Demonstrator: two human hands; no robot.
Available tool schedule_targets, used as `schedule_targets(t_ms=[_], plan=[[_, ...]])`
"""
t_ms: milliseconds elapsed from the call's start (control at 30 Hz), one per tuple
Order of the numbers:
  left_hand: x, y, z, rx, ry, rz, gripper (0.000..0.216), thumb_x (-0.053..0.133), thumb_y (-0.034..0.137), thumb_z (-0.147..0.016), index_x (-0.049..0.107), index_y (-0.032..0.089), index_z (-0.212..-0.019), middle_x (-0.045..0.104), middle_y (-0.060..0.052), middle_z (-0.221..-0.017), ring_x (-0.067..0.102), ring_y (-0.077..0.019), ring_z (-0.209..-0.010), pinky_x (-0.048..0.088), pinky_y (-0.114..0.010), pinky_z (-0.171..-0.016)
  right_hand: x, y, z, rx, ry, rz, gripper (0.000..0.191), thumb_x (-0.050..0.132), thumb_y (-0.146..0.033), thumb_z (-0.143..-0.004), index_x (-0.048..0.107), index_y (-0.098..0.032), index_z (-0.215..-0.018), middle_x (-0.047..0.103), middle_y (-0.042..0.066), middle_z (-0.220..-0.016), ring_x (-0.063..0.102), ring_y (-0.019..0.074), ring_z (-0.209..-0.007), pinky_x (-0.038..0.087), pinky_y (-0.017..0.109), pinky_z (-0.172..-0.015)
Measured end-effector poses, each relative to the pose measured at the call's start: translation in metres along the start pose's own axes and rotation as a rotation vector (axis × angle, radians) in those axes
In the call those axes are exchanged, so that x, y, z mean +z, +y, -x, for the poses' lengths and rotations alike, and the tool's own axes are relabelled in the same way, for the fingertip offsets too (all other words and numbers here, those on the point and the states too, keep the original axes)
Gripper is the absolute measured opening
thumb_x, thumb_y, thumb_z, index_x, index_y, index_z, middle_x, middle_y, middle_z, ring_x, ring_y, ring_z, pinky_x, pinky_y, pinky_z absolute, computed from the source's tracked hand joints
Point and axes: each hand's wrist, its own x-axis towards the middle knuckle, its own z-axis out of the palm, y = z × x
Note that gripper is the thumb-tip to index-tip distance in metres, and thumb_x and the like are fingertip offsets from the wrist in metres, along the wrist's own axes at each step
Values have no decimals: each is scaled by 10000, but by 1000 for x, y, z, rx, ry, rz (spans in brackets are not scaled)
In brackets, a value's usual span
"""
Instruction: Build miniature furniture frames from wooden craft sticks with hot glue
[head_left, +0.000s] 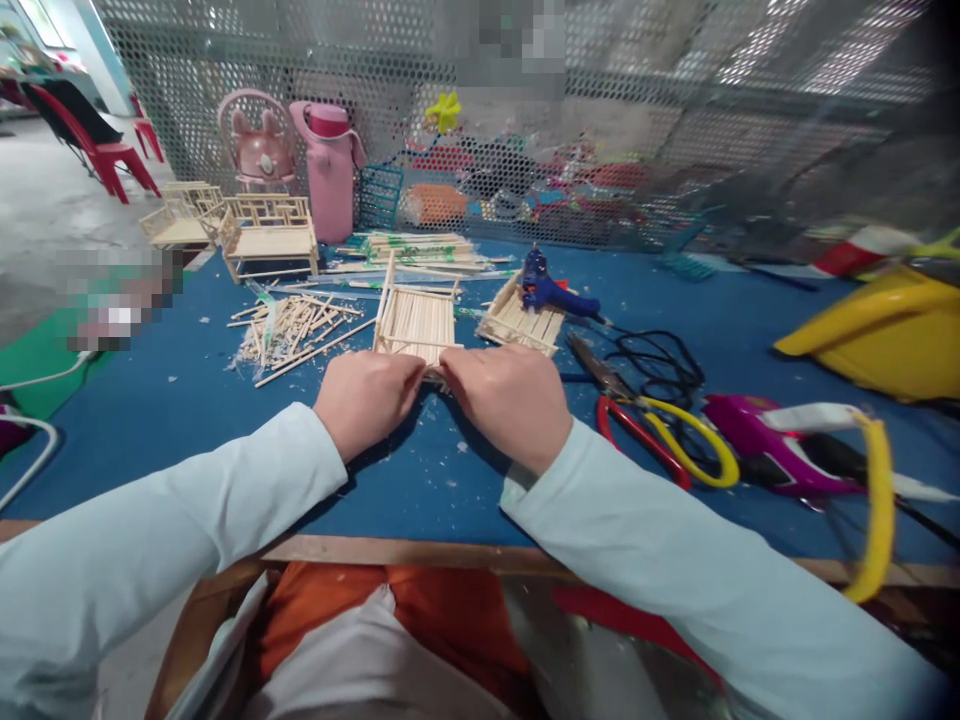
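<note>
A small chair frame (420, 315) made of pale wooden sticks rests on the blue table in front of me. My left hand (373, 397) pinches its near left corner, and my right hand (510, 397) pinches the near edge just to the right. My fingertips almost meet there and cover the exact spot they grip. Beyond my right hand lies a flat slatted stick panel (517, 318), with a blue glue gun (553, 287) resting on it. A pile of loose short sticks (300, 325) lies beyond my left hand.
Finished miniature stick benches (270, 240) stand at the back left beside a pink bottle (332, 180). Scissors (660, 430), a black cord (660, 360), a purple glue gun (780, 445) and a yellow dustpan (892, 335) lie on the right. A perforated metal screen (420, 60) closes off the back.
</note>
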Motion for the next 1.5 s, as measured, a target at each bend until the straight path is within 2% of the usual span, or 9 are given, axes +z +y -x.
schedule_targets(t_ms=[167,300,367,433,567,667,933,1300,1500], plan=[[1,1,0,4,6,20,379,364,349,-909,704,194,-848,727,-93,-749,650,-209,-645,412,-287,-559,-3,5,4,-10,130,-104,280,440,-272,-889,645,-178,-723,655,38,-643,557,147,-580,295,292,-551],[2,1,0,-10,14,42,368,378,352,-906,710,199,-859,722,-86,-725,647,-203,-635,411,-280,-553,-11,9,6,198,313,-369,202,475,-204,-832,653,-192,-737,667,41,-692,598,163,-659,405,283,-620],[2,2,-1,-18,21,40,359,383,352,-903,709,204,-876,722,-83,-724,649,-205,-636,406,-278,-546,-13,10,7,293,339,-474,155,515,-184,-798,647,-205,-720,658,23,-667,597,156,-631,435,283,-621],[1,4,-1,-28,23,33,359,385,349,-902,707,198,-852,720,-87,-717,652,-205,-639,399,-274,-539,-12,8,9,292,311,-512,124,545,-174,-781,652,-212,-731,669,15,-676,602,148,-614,456,277,-615],[0,6,-2,-19,24,34,349,393,320,-899,694,174,-800,715,-96,-712,656,-201,-641,383,-260,-523,-5,1,12,146,233,-511,124,554,-160,-803,673,-191,-810,711,21,-749,651,148,-671,491,255,-633],[1,7,-3,-12,41,35,342,391,307,-899,688,173,-795,714,-96,-707,659,-210,-634,376,-263,-513,1,-1,12,126,199,-483,123,562,-148,-809,683,-167,-816,725,34,-763,673,157,-695,506,255,-647],[1,6,-4,-15,50,5,352,378,307,-907,688,181,-798,715,-99,-704,663,-222,-633,370,-266,-504,6,5,10,172,317,-449,90,610,-179,-800,699,-176,-798,734,26,-753,677,156,-671,508,254,-626],[-3,5,-3,-9,56,2,330,407,316,-890,703,187,-821,724,-91,-719,647,-216,-614,354,-280,-510,17,-1,7,202,339,-385,146,585,-239,-817,710,-195,-757,734,15,-731,674,163,-675,452,262,-591],[-2,5,-3,7,64,-12,339,408,316,-884,709,179,-807,722,-96,-715,637,-210,-601,349,-278,-507,19,2,6,92,355,-226,209,552,-266,-828,688,-178,-695,696,32,-657,599,178,-631,376,315,-605]])
